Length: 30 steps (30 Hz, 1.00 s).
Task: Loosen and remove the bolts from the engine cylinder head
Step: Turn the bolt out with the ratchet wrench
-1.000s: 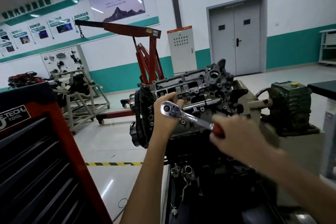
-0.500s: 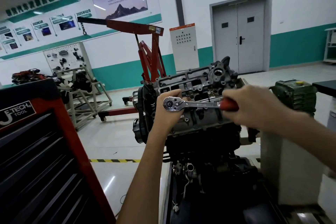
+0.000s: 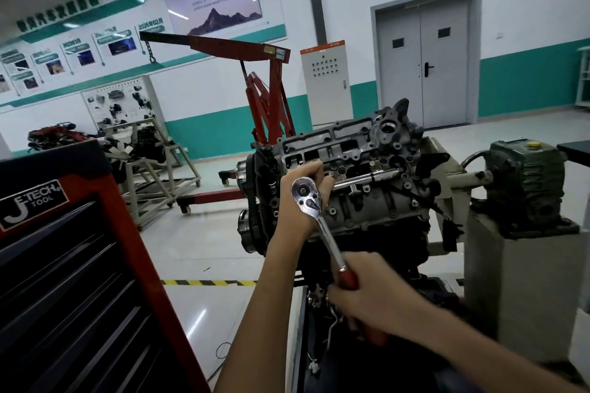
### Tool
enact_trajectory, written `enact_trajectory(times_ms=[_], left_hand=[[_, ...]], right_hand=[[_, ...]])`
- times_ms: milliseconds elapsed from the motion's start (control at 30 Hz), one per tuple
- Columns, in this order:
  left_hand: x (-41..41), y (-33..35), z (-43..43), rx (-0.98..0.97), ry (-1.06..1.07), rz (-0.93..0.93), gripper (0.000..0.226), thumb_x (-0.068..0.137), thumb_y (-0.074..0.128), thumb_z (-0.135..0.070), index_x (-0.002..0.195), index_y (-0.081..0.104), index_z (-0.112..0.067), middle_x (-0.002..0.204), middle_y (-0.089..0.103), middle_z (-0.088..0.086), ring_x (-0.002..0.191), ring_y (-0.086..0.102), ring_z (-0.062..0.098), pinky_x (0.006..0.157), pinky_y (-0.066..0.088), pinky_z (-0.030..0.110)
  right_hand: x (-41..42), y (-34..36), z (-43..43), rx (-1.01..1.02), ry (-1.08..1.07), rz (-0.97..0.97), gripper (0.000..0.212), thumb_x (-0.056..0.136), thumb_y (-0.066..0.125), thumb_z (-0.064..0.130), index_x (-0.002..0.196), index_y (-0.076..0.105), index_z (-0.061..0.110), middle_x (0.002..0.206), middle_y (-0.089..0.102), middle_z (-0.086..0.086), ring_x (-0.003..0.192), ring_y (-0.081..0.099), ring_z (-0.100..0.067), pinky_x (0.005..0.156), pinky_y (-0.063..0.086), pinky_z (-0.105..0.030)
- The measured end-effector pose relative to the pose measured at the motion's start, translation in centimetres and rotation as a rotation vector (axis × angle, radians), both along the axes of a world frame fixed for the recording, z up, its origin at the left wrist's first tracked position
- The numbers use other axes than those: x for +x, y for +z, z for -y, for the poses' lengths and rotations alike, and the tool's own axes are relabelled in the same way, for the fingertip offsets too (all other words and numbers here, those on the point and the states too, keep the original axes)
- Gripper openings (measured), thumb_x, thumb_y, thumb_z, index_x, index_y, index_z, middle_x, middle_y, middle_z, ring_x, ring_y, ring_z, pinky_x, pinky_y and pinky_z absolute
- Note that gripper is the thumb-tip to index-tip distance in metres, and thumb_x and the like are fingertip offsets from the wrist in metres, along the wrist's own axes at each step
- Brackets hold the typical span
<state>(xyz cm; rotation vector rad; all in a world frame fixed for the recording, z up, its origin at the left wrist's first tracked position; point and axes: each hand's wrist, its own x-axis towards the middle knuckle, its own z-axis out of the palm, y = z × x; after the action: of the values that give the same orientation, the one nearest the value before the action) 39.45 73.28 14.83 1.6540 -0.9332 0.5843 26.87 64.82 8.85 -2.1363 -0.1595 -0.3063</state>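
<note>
Workshop floor of pale glossy tile runs back to a white wall with a teal band, a grey double door [image 3: 424, 64] and a red engine crane [image 3: 255, 51] parked in front of it. At the near left stands a red and black tool cabinet [image 3: 79, 265]. A yellow-and-black hazard stripe [image 3: 207, 282] crosses the floor beyond it.

At centre the engine cylinder head [image 3: 367, 163] sits on top of its dark block on a stand, tilted toward the camera. To its right a shaft joins it to a green gearbox [image 3: 523, 185] on a grey pedestal.

Both of the 2 hands are on 1 tool, a chrome ratchet wrench [image 3: 319, 220] at the left end of the cylinder head. The left hand [image 3: 303, 201] is clenched just behind the round ratchet head, apparently around the drive end, though the ratchet head hides what the fingers close on. Whatever the wrench sits on is hidden by that hand too. The handle slants down and to the right, where the right hand [image 3: 360, 293] grasps its red grip, fingers wrapped around it, below the level of the cylinder head.
</note>
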Motion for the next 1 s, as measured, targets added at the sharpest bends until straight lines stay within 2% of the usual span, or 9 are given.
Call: enact_trajectory(times_ms=[167,267,333,400,600,700,867,933,1000], left_hand=[[-0.5,0.5,-0.3,0.009,-0.075,0.007,0.040,0.080,0.056,0.010,0.057,0.036,-0.016,0.055,0.032,-0.002,0.053,0.027,0.002,0.052,0.024,0.015],[-0.9,0.9,0.2,0.006,-0.055,0.016,0.041,0.079,0.052,0.015,0.053,0.037,-0.013,0.053,0.026,0.005,0.051,0.026,0.000,0.054,0.022,0.017],[-1.1,0.3,0.4,-0.043,-0.053,0.006,0.033,0.080,0.052,0.012,0.054,0.037,-0.003,0.054,0.027,0.011,0.052,0.027,0.003,0.055,0.025,0.019],[-1.3,-0.4,0.4,-0.131,-0.057,-0.031,0.035,0.083,0.055,0.007,0.058,0.038,-0.011,0.056,0.031,0.002,0.055,0.031,0.008,0.056,0.030,0.020],[-2.1,0.1,1.3,-0.118,-0.108,-0.040,0.042,0.087,0.055,0.012,0.059,0.035,-0.011,0.054,0.027,0.000,0.053,0.025,0.010,0.053,0.023,0.027],[-1.5,-0.1,0.5,-0.082,-0.063,-0.030,0.041,0.085,0.057,0.012,0.057,0.035,-0.009,0.055,0.027,-0.001,0.054,0.025,0.010,0.054,0.023,0.027],[-1.3,0.5,-0.3,0.018,-0.090,0.010,0.030,0.077,0.056,0.003,0.055,0.036,0.000,0.054,0.032,0.008,0.054,0.029,0.010,0.053,0.024,0.027],[-1.8,0.7,0.3,0.005,-0.085,0.014,0.022,0.072,0.055,0.000,0.058,0.040,-0.005,0.057,0.037,0.007,0.057,0.033,0.011,0.055,0.027,0.027],[-2.0,0.5,0.6,-0.050,-0.074,-0.012,0.019,0.071,0.054,0.001,0.063,0.042,-0.011,0.059,0.040,0.003,0.058,0.034,0.011,0.057,0.029,0.025]], right_hand=[[-0.4,7.8,7.6,-0.799,-0.223,0.269,0.022,0.078,0.062,0.030,0.068,0.042,0.029,0.057,0.047,0.012,0.053,0.049,-0.004,0.050,0.038,-0.019],[0.0,11.2,9.2,-0.991,-0.405,0.452,0.014,0.078,0.060,0.032,0.080,0.049,0.024,0.058,0.041,0.012,0.056,0.044,-0.012,0.054,0.028,-0.021],[-0.3,9.9,8.7,-0.984,-0.459,0.417,0.014,0.081,0.059,0.034,0.086,0.051,0.024,0.060,0.043,0.010,0.058,0.045,-0.012,0.057,0.033,-0.021],[-0.7,6.6,7.2,-0.874,-0.446,0.319,0.013,0.082,0.058,0.036,0.083,0.049,0.027,0.064,0.050,0.007,0.061,0.052,-0.014,0.062,0.045,-0.027],[-0.4,-0.5,-1.2,0.092,0.019,0.005,0.023,0.078,0.061,0.009,0.063,0.044,0.016,0.056,0.054,-0.006,0.046,0.056,-0.015,0.044,0.045,-0.026],[-0.2,0.7,0.8,-0.100,-0.022,0.005,0.022,0.074,0.061,0.014,0.060,0.045,0.020,0.054,0.052,0.002,0.043,0.053,-0.011,0.045,0.045,-0.028],[-0.2,8.9,8.5,-0.899,-0.270,0.248,0.013,0.081,0.059,0.029,0.076,0.048,0.027,0.061,0.047,0.011,0.054,0.048,-0.003,0.048,0.039,-0.016],[0.1,11.4,9.5,-1.020,-0.413,0.429,0.016,0.078,0.060,0.028,0.077,0.044,0.024,0.057,0.042,0.011,0.052,0.042,-0.009,0.049,0.027,-0.019],[-0.2,11.1,9.4,-0.996,-0.473,0.445,0.015,0.078,0.060,0.027,0.079,0.046,0.023,0.058,0.044,0.007,0.055,0.046,-0.015,0.056,0.033,-0.023]])
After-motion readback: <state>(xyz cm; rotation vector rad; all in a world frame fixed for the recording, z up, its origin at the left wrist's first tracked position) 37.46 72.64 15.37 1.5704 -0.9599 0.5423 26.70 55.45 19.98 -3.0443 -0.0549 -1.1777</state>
